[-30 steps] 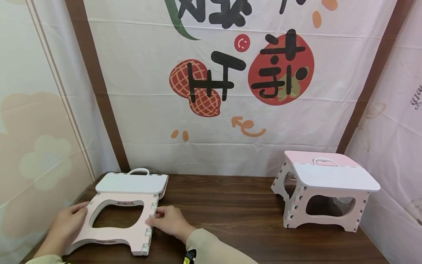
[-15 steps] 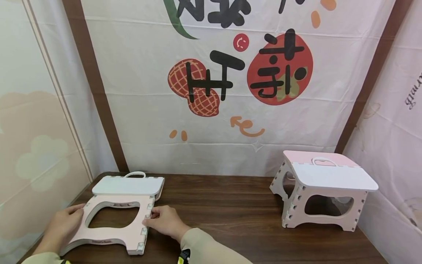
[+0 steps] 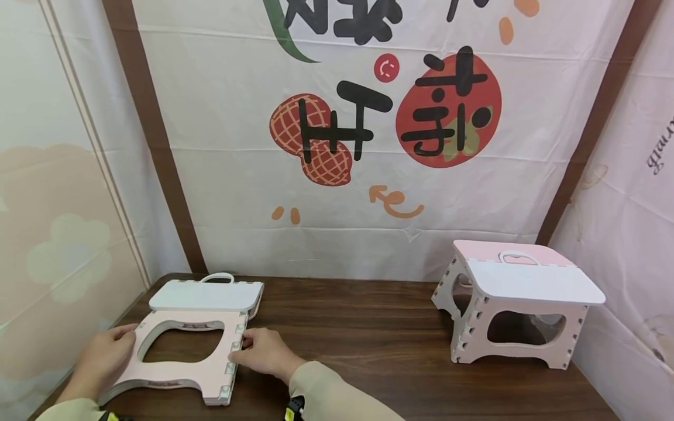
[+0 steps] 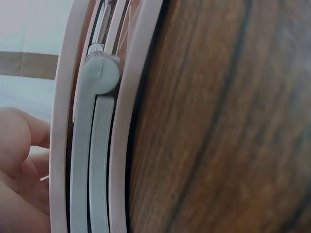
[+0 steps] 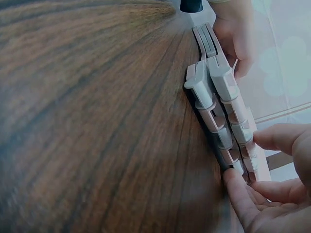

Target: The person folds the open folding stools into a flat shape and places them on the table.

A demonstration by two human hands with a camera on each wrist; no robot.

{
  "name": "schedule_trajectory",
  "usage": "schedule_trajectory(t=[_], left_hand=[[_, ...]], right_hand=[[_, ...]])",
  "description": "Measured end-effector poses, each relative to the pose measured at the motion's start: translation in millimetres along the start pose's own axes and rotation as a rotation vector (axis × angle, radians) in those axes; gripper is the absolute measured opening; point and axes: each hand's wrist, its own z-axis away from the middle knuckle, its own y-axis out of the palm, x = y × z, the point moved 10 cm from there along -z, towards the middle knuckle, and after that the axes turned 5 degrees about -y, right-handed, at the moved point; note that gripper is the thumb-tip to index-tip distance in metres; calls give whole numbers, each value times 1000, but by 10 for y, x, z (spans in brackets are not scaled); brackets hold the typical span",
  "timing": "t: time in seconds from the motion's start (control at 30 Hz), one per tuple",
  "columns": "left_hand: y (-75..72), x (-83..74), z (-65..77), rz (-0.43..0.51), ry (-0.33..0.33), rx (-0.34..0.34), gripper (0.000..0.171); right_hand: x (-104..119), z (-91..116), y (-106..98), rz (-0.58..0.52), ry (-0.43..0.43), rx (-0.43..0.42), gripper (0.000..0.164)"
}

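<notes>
A folded pink-and-white folding stool (image 3: 217,374) lies on the table's left side, its white top panel (image 3: 206,296) and carry handle towards the back. My left hand (image 3: 105,358) holds its left edge; in the head view the fingers beneath are hidden. On the opposite edge, my right hand (image 3: 270,352) pinches the hinged side. The right wrist view shows the right thumb and fingers (image 5: 282,138) on either face of the stacked legs. In the left wrist view, a hand (image 4: 22,165) appears beside the stool's layered edge (image 4: 99,145), close above the tabletop.
A second folding stool (image 3: 537,283) stands unfolded at the right of the dark wooden table (image 3: 347,327), with a pink-and-white top. Behind hangs a white printed cloth (image 3: 231,181); further cloths border the left and right sides.
The folded stool and both hands have shifted slightly left from a second ago, with the same hold on both edges. The unfolded stool stays in place.
</notes>
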Motion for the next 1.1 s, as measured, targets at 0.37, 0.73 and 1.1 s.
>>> schedule_trajectory(t=[0.37,0.73,1.1], left_hand=[[-25,-63,60,-38,53,-5,58],[-129,-211,190,16,164,-61,56],[-179,-556,359,99,271,-126,53]], right_hand=[[5,22,-7,-35,-4,-6,33],[23,34,-118,-81,-25,-19,48],[86,115,-317,-103,-86,-31,49]])
